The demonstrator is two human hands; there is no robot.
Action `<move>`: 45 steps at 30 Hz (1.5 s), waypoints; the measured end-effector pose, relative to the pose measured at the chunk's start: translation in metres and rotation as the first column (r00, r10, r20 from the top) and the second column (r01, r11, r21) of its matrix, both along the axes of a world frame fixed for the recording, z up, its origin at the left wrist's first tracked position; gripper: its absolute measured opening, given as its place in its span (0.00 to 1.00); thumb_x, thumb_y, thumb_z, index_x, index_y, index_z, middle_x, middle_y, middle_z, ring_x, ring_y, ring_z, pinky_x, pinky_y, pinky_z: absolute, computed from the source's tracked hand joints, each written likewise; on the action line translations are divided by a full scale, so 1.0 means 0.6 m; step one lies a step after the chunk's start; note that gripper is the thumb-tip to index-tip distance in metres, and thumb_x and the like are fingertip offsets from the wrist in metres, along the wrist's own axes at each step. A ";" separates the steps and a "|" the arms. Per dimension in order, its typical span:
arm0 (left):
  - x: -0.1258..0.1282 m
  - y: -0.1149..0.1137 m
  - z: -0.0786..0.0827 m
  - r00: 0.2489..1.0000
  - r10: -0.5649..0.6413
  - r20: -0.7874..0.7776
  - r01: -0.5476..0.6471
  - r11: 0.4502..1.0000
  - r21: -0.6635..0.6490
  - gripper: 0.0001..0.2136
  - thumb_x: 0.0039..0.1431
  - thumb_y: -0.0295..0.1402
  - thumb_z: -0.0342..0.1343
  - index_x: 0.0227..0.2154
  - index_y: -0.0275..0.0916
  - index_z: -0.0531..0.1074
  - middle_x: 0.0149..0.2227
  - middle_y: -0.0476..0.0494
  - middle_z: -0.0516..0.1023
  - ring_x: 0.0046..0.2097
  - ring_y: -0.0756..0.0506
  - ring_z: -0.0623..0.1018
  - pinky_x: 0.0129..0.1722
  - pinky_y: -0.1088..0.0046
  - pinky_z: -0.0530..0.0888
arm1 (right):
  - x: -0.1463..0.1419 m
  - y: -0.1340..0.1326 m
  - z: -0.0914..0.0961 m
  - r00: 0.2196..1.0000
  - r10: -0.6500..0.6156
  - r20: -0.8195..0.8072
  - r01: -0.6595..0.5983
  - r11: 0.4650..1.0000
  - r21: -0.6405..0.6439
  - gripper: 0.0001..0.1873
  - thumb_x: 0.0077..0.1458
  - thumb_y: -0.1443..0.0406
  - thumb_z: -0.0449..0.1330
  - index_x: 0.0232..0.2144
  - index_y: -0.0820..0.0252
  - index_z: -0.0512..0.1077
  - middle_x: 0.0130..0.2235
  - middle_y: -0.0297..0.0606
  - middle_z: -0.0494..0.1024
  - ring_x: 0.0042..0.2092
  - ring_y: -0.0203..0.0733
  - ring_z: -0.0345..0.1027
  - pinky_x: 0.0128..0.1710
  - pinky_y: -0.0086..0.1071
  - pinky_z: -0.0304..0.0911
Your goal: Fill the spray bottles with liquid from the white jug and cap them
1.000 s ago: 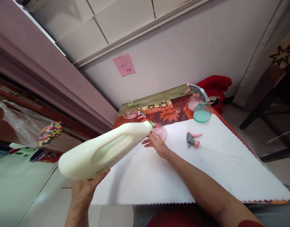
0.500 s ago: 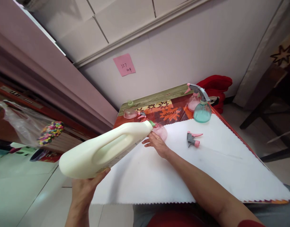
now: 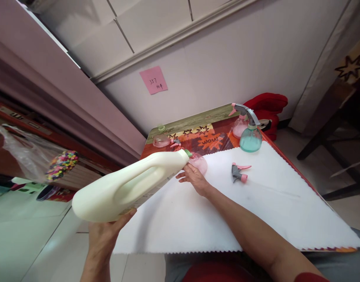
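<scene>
My left hand (image 3: 105,235) is closed under the base of a large cream-coloured plastic jug (image 3: 109,188) with a built-in handle, tilted with its neck up and to the right. A green spout piece (image 3: 188,152) shows at its mouth, right at the top of a round pink spray bottle (image 3: 199,163) without its head. My right hand (image 3: 194,176) holds the jug's neck from below, some fingers spread, and partly covers the pink bottle. On the white cloth (image 3: 174,219) lies a grey and pink spray head (image 3: 239,173) with its thin tube.
A pink spray bottle (image 3: 239,127) and a teal one (image 3: 250,139), both with heads on, stand at the table's back right. Another pink bottle (image 3: 161,141) lies at the back left near a green cap (image 3: 161,127). A red plush thing (image 3: 270,103) sits behind the table.
Hardly anything differs. The whole view has shifted very slightly, while both hands stay on the jug and its mouth stays at the pink bottle.
</scene>
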State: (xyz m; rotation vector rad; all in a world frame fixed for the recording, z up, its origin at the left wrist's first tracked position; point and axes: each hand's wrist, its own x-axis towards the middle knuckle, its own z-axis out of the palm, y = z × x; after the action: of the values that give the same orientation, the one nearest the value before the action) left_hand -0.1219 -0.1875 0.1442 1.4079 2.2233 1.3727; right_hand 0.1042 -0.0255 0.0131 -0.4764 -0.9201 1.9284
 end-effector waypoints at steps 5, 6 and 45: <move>0.007 0.001 0.006 1.000 -0.007 -0.014 0.007 1.000 -0.010 0.34 0.33 0.41 0.75 0.48 0.37 0.75 0.46 0.37 0.82 0.45 0.35 0.81 0.46 0.60 0.81 | 0.000 0.000 0.000 1.000 0.004 -0.001 -0.004 1.000 0.003 0.27 0.56 0.42 0.61 0.48 0.52 0.72 0.53 0.41 0.74 0.39 0.38 0.76 0.39 0.35 0.70; 0.005 0.000 0.005 1.000 -0.007 -0.021 0.007 1.000 -0.016 0.34 0.33 0.41 0.75 0.48 0.37 0.76 0.46 0.37 0.82 0.45 0.36 0.81 0.46 0.61 0.81 | 0.000 0.000 0.000 1.000 0.003 -0.001 -0.003 1.000 0.002 0.27 0.56 0.42 0.61 0.48 0.52 0.72 0.53 0.41 0.74 0.39 0.38 0.76 0.40 0.35 0.70; -0.002 -0.001 -0.002 1.000 -0.014 0.013 0.014 1.000 0.016 0.36 0.32 0.40 0.76 0.49 0.39 0.75 0.48 0.37 0.81 0.47 0.38 0.81 0.49 0.63 0.80 | 0.001 -0.001 0.002 1.000 0.006 0.011 -0.005 1.000 -0.010 0.29 0.55 0.40 0.60 0.49 0.53 0.71 0.52 0.42 0.74 0.39 0.38 0.76 0.40 0.36 0.70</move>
State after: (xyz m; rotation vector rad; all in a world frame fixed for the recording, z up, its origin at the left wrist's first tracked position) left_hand -0.1228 -0.1879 0.1428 1.4127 2.1950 1.3943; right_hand 0.1048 -0.0262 0.0146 -0.4912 -0.9196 1.9381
